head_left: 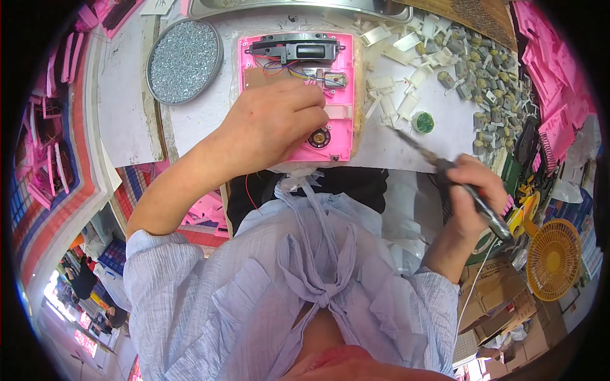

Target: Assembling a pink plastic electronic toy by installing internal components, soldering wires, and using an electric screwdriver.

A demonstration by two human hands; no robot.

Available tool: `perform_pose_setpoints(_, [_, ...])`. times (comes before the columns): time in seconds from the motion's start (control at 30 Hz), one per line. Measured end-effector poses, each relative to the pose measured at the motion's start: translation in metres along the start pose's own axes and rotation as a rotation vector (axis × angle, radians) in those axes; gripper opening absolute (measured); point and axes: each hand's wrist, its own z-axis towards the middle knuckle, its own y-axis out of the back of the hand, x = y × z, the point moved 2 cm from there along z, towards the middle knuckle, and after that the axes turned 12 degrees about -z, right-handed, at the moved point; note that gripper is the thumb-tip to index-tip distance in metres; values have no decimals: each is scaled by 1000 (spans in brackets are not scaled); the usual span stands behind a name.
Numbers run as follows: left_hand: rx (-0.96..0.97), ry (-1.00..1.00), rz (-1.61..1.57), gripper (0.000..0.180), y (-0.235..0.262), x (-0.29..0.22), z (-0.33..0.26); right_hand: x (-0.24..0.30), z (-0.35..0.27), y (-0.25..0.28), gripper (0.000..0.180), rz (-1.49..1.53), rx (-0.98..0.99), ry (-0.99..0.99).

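Note:
A pink plastic housing [344,137] lies on a padded mat on the table in front of me. It holds a black module [310,51], a small motor [334,79], thin coloured wires [279,65], a brown board [254,77] and a round speaker-like part [319,137]. My left hand [273,120] rests over the housing's middle and left side, its fingers curled and pressed together; what they pinch is hidden. To the right of the housing, my right hand [473,193] grips a dark soldering iron [438,162]. Its tip points up and left, apart from the housing.
A round dish of small screws [184,61] stands at left. White plastic parts [406,76] and several small motors [492,95] lie at right, near a green round piece [422,122]. Pink shells [559,76] are heaped far right, above a yellow fan [554,259].

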Motion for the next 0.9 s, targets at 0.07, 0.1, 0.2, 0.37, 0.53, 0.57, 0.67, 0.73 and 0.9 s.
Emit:
perform_pose_setpoints(0.07, [-18,0,17,24,-1,-1,-4,-23,-32,27,27,59,-223,-54])
perform_pose_setpoints(0.1, [-23,-12,9,21,-1,0,-3,-37,-52,47,28,70,-366,-101])
perform_pose_setpoints(0.2, [48,-2,19,19,-1,0,2,-70,-100,108,28,212,-573,-198])
perform_pose_setpoints(0.37, [-13,-2,50,23,-7,0,-5,-60,-128,188,20,117,-1034,-99])
perform_pose_setpoints(0.53, [-79,-8,94,26,-8,-3,-24,-77,-123,212,17,18,-1194,-163])
perform_pose_setpoints(0.57, [-89,-35,92,27,-9,-1,-24,-86,-118,223,15,-67,-1210,-214])
perform_pose_setpoints(0.67, [-84,-47,120,28,-6,5,-27,-124,-103,244,14,-93,-1190,-364])
perform_pose_setpoints(0.73, [-58,-41,56,30,-2,2,-21,-148,-95,251,22,95,-1052,-470])
perform_pose_setpoints(0.9, [-161,-1,-3,29,-2,2,-30,-147,-84,240,30,506,-964,-420])
